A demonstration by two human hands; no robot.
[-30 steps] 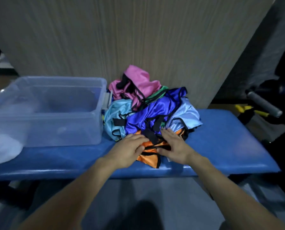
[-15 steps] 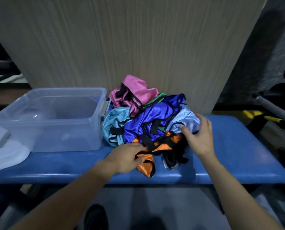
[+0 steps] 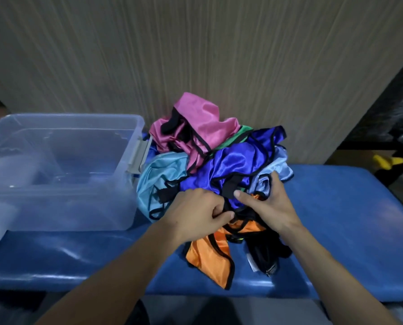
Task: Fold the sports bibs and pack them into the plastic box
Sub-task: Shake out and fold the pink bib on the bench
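On padded blue bench, L hand & R hand both grip shiny crumpled bibs.

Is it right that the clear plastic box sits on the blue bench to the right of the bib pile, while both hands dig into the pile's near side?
Not quite. In the head view the clear plastic box sits to the left of the bib pile, not the right. The rest holds: it is on the blue bench, and the left hand and right hand dig into the pile's near side.
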